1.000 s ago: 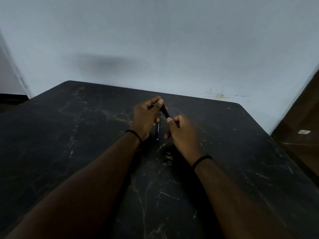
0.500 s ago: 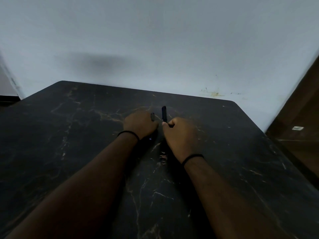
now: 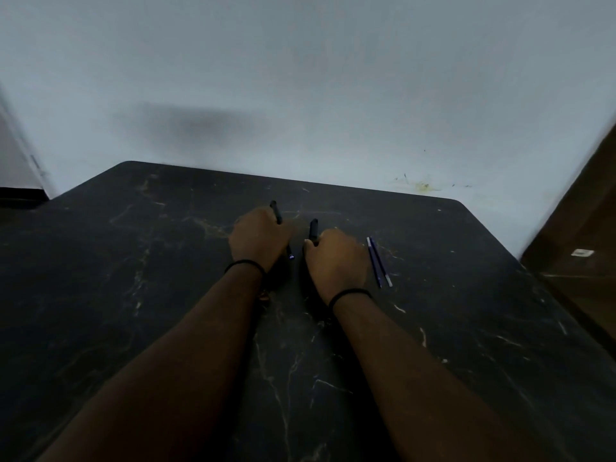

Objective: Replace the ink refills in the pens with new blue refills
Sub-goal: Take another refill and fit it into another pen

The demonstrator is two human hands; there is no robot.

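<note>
My left hand (image 3: 258, 240) is closed around a black pen part (image 3: 276, 212) whose top sticks out past the knuckles; a small blue tip (image 3: 291, 257) shows below the fist. A second black pen piece (image 3: 313, 230) is gripped in my right hand (image 3: 336, 261), its end pointing away from me. Both fists rest on the black marbled table (image 3: 133, 295), a small gap between them. Two thin blue refills (image 3: 378, 261) lie side by side on the table just right of my right hand.
A white wall (image 3: 300, 78) stands right behind the table's far edge. A brown wooden surface (image 3: 580, 228) rises at the right, beyond the table's right edge. Each wrist wears a black band.
My hands have pulled apart, each keeping a black pen piece. The view has shifted, and the two blue refills now show at the right of my right hand.
</note>
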